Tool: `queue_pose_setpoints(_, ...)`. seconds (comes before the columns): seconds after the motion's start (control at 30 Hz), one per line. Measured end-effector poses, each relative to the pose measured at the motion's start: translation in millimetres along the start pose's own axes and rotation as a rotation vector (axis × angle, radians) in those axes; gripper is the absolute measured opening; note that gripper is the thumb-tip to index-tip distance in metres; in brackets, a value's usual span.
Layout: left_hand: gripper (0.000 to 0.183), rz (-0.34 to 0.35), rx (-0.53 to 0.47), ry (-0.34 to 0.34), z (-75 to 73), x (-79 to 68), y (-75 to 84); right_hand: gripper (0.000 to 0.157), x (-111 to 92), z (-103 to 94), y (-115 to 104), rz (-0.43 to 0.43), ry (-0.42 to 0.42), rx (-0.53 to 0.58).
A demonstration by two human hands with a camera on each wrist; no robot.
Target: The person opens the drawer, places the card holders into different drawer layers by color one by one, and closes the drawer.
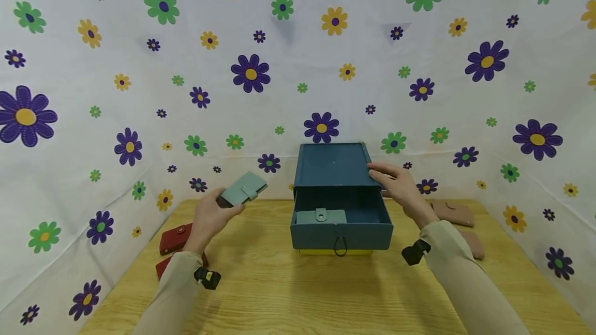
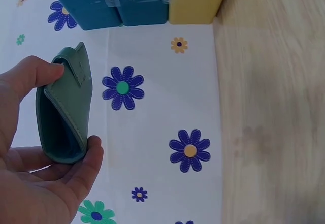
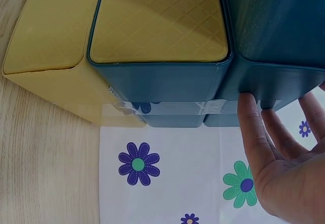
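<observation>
A pale green wallet (image 1: 243, 189) with a snap strap is held up in my left hand (image 1: 210, 219), left of the drawer cabinet. In the left wrist view, thumb and fingers pinch the wallet (image 2: 71, 107) from opposite edges, and its folded end gapes. My right hand (image 1: 399, 189) rests its extended fingers on the right side of the blue drawer cabinet (image 1: 332, 165). The top drawer (image 1: 342, 238) is pulled out, and another pale green wallet (image 1: 332, 216) lies inside it. In the right wrist view, fingertips (image 3: 247, 102) touch the cabinet's blue side wall.
Red wallets (image 1: 175, 237) lie at the table's left, partly behind my left forearm. Pinkish-tan wallets (image 1: 452, 213) lie at the right, partly behind my right arm. A yellow drawer (image 1: 335, 252) shows under the pulled-out one. A flowered white curtain (image 1: 288, 40) surrounds the wooden table (image 1: 265, 293).
</observation>
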State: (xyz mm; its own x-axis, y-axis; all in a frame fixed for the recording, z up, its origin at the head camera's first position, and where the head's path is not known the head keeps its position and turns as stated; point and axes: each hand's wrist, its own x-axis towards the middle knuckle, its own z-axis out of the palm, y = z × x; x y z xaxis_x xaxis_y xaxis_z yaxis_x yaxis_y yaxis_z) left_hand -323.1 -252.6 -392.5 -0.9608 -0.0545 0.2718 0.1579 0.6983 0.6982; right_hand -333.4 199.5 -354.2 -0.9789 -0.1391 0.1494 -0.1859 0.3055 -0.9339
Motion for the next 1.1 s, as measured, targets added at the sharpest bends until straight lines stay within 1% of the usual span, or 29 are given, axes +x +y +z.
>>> queue_pose_setpoints(0.1, 0.070, 0.035, 0.009, 0.008, -1.2, 1.5, 7.6, 0.054, 0, -0.5, 0, -0.005, -0.002, 0.004)
queue_pose_setpoints(0.2, 0.071, 0.063, 0.013, 0.011, -2.3, 1.4, 15.8, 0.054, -1, -0.7, 1, -0.005, -0.001, 0.012)
queue_pose_setpoints(0.3, 0.071, 0.079, -0.003, 0.005, -3.0, 0.3, 23.5, 0.054, 0, -0.9, 1, -0.003, 0.002, 0.016)
queue_pose_setpoints(0.57, 0.070, 0.118, -0.026, 0.016, -3.4, -1.9, 33.4, 0.054, 0, 0.0, 0, 0.007, -0.004, 0.015)
queue_pose_setpoints(0.77, 0.072, 0.151, -0.076, 0.027, -5.9, -0.8, 44.0, 0.054, 0, -0.7, -4, 0.008, 0.000, 0.012)
queue_pose_setpoints(1.1, 0.069, 0.227, -0.106, 0.055, -3.9, -8.6, 65.3, 0.053, 0, 0.4, 0, 0.000, 0.004, 0.013)
